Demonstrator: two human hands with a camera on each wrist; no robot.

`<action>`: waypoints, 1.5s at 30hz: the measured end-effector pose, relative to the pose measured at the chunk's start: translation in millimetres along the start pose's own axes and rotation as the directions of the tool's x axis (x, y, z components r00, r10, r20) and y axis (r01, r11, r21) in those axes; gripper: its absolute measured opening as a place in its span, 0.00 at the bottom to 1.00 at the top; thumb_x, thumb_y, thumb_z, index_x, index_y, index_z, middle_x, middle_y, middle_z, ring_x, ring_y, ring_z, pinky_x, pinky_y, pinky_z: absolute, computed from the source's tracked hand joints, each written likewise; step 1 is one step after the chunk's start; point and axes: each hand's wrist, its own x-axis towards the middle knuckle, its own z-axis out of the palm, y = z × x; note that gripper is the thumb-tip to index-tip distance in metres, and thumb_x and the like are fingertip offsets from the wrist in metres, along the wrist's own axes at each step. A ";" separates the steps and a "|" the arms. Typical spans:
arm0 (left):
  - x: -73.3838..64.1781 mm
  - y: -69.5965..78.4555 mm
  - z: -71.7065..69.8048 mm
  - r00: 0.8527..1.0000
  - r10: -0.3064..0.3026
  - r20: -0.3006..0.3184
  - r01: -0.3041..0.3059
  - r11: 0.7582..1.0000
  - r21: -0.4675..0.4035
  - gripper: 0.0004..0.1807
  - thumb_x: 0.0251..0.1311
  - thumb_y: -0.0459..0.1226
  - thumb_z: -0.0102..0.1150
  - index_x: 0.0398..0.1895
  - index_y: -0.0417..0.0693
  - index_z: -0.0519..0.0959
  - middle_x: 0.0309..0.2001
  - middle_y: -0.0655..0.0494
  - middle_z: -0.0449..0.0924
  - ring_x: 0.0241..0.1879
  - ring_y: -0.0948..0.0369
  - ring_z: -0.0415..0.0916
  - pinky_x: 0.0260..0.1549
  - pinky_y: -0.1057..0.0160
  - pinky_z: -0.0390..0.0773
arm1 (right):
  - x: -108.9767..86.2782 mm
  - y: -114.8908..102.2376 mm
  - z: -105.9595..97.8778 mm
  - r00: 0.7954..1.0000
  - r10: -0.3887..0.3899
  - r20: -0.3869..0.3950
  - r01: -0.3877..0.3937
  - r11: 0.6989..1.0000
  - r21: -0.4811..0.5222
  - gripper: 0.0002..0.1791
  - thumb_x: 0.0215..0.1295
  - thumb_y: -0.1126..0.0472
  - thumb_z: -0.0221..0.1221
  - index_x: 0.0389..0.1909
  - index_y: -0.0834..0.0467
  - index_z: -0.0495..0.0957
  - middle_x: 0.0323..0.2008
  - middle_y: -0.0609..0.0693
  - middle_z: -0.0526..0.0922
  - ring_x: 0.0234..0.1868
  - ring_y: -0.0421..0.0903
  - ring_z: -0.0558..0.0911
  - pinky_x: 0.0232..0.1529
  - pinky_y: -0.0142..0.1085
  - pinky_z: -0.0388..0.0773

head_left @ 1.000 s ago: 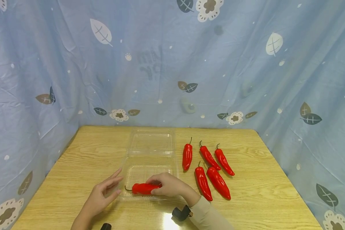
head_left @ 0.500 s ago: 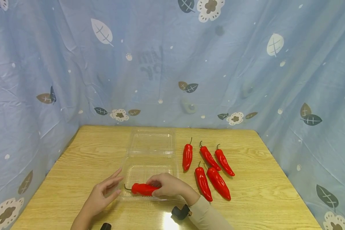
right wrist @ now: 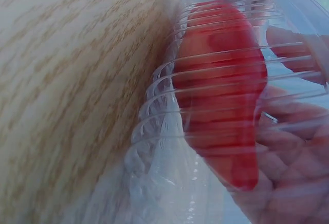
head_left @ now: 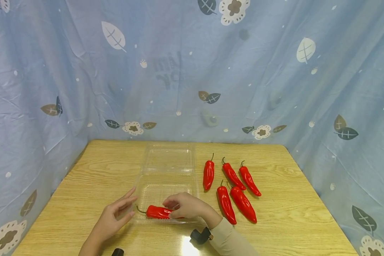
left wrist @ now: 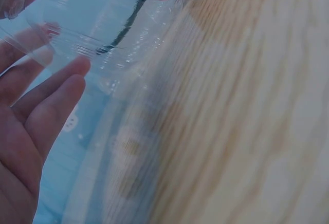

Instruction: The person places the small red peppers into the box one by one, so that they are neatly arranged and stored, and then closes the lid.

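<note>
A clear plastic clamshell container point(head_left: 166, 188) lies open on the table, its lid folded back. One red chili pepper point(head_left: 157, 212) lies along the container's near wall, its stem pointing left. My right hand point(head_left: 187, 206) is over the pepper's right end, which it partly hides. Its fingers and thumb are loosely bent and spread; in the right wrist view the pepper point(right wrist: 221, 90) shows through the ribbed wall, with the fingers beside it. At the container's left edge is my left hand point(head_left: 112, 217), fingers extended and slightly apart. In the left wrist view its fingertips reach the clear plastic.
Several more red peppers point(head_left: 225, 204) lie loose on the wooden table point(head_left: 291, 213), right of the container. A patterned blue curtain point(head_left: 179, 71) hangs around the table's back and sides. Black wrist devices point(head_left: 201, 236) show near the front.
The pepper has sunk lower, toward the container's near wall, and its stem has shifted slightly left. My right hand has loosened from it. The left hand stays in place.
</note>
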 end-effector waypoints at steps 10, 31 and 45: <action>-0.6 0.8 0.8 1.000 0.007 -0.003 -0.007 1.000 0.011 0.23 0.55 0.19 0.56 0.57 0.29 0.71 0.69 0.36 0.58 0.63 0.69 0.66 0.55 0.78 0.70 | -0.8 1.9 0.4 0.991 -0.080 -0.104 0.086 0.994 0.061 0.21 0.64 0.61 0.59 0.58 0.61 0.74 0.55 0.54 0.80 0.55 0.42 0.79 0.56 0.28 0.74; -1.4 0.9 -0.1 1.000 -0.009 -0.002 0.009 1.000 0.009 0.23 0.56 0.20 0.56 0.57 0.27 0.71 0.70 0.38 0.58 0.63 0.71 0.66 0.55 0.78 0.71 | -33.8 10.6 -39.7 0.929 -0.159 -0.335 0.245 0.941 0.233 0.22 0.65 0.64 0.58 0.59 0.65 0.72 0.58 0.63 0.75 0.60 0.54 0.76 0.62 0.41 0.72; -0.9 -1.8 -0.1 1.000 0.002 0.001 -0.002 1.000 0.009 0.22 0.56 0.20 0.57 0.57 0.27 0.71 0.69 0.36 0.57 0.63 0.70 0.65 0.55 0.78 0.70 | -71.2 32.4 -68.6 0.854 -0.109 -0.509 0.262 0.935 0.237 0.23 0.64 0.65 0.59 0.60 0.64 0.71 0.58 0.61 0.76 0.59 0.61 0.74 0.57 0.31 0.76</action>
